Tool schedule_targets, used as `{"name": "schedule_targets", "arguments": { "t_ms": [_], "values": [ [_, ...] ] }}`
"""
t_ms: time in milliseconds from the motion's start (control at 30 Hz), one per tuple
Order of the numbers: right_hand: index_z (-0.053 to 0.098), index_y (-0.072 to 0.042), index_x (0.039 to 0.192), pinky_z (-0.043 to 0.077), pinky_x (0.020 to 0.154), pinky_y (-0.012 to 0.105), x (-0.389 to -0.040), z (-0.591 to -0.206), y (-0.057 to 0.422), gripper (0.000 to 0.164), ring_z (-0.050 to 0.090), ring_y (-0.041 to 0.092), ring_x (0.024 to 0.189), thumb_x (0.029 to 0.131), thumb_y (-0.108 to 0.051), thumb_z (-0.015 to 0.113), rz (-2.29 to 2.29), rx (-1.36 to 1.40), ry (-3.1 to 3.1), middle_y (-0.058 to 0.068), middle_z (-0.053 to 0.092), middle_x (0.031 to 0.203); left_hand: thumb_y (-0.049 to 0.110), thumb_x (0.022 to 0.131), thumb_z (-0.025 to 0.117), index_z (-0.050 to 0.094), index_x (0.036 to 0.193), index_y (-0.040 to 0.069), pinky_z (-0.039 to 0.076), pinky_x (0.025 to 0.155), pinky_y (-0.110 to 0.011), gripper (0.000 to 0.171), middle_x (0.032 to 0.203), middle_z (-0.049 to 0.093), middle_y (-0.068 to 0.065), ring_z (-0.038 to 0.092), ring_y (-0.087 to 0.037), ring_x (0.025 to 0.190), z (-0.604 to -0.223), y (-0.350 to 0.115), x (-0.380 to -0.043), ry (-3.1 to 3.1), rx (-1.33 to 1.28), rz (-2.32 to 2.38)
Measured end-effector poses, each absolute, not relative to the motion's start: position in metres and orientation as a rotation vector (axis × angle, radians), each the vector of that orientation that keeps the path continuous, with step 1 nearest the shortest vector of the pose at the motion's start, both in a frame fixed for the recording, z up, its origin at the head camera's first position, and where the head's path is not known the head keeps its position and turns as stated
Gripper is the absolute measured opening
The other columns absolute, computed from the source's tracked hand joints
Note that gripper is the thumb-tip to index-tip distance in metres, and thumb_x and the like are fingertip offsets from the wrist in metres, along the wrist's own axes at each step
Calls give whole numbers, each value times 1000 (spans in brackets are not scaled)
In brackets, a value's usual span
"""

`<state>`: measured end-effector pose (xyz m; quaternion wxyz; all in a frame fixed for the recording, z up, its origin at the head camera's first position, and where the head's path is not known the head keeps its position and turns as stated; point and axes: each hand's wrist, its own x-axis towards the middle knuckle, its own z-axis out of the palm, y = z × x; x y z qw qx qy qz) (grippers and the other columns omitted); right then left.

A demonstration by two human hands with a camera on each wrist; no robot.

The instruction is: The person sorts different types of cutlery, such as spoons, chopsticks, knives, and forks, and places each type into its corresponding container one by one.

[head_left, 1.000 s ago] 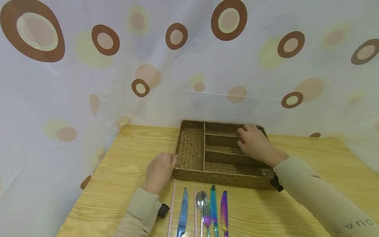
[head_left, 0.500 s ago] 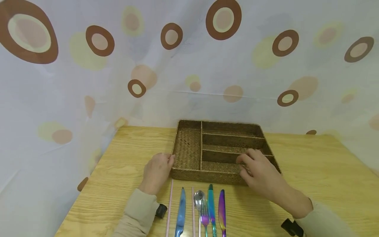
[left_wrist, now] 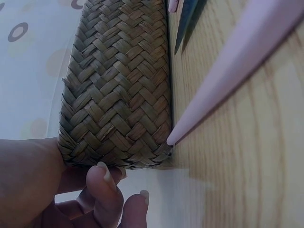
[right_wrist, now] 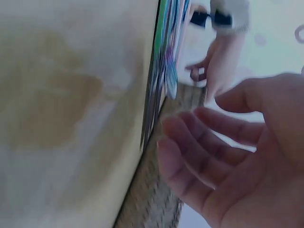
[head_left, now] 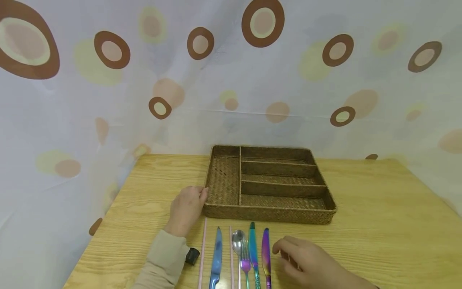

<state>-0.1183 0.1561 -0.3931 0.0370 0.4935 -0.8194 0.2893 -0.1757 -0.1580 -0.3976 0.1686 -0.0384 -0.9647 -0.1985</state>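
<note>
A brown woven cutlery tray (head_left: 270, 214) with several compartments lies on the table, its compartments bare. My left hand (head_left: 187, 208) holds the tray's left side near the front corner; in the left wrist view, its fingers (left_wrist: 107, 194) curl beside the woven end wall. My right hand (head_left: 306, 261) hovers over the table with loosely bent fingers and nothing in them. It is nearest to a purple rainbow table knife (head_left: 266, 253). Left of that lie a teal knife (head_left: 253, 251), a fork (head_left: 245, 263), a silver spoon (head_left: 238, 239) and a blue knife (head_left: 216, 257).
Two pink chopsticks (head_left: 202, 257) lie among the cutlery, handles toward the near edge. The wooden table (head_left: 379, 224) reaches back to a white curtain (head_left: 223, 80) with brown and yellow circles. A black camera (head_left: 192, 255) sits at my left wrist.
My right hand has come out of the tray's back right compartment, passed over its front wall and moved down beside the purple knife. My left hand stays at the tray's left side.
</note>
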Motion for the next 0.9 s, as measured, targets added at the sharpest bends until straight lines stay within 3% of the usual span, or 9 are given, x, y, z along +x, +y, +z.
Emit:
{"name": "schedule_targets", "arguments": {
  "t_ms": [200,367,533,900],
  "values": [
    [55,-18,111,38,56,8,-103,-407,146,19,42,-7,64,92,-13,53,994,1758,-2549,-16,48,79,23,96,50,47,54,14,28,33,-22,43,47,40,-2,33,-11,37,-398,-159,-175,-2762,-83,-609],
    [56,-20,107,40,61,7,-100,-416,142,17,47,-9,71,92,-28,55,951,1874,-2503,-13,55,85,24,96,49,46,54,14,28,33,-23,44,47,40,-3,34,-11,38,-397,-158,-175,-2770,-69,-623],
    [57,-22,100,40,60,8,-100,-418,143,15,48,-8,71,92,-35,54,923,1864,-2576,-15,55,85,24,96,49,46,55,13,29,34,-23,43,49,41,-3,35,-11,39,-396,-157,-176,-2776,-65,-628],
    [51,-25,90,36,53,8,-102,-417,154,15,39,-8,60,90,-39,55,912,1795,-2651,-20,39,74,24,96,50,45,54,13,28,33,-23,44,48,41,-3,34,-11,39,-396,-157,-176,-2764,-75,-618]
  ]
}}
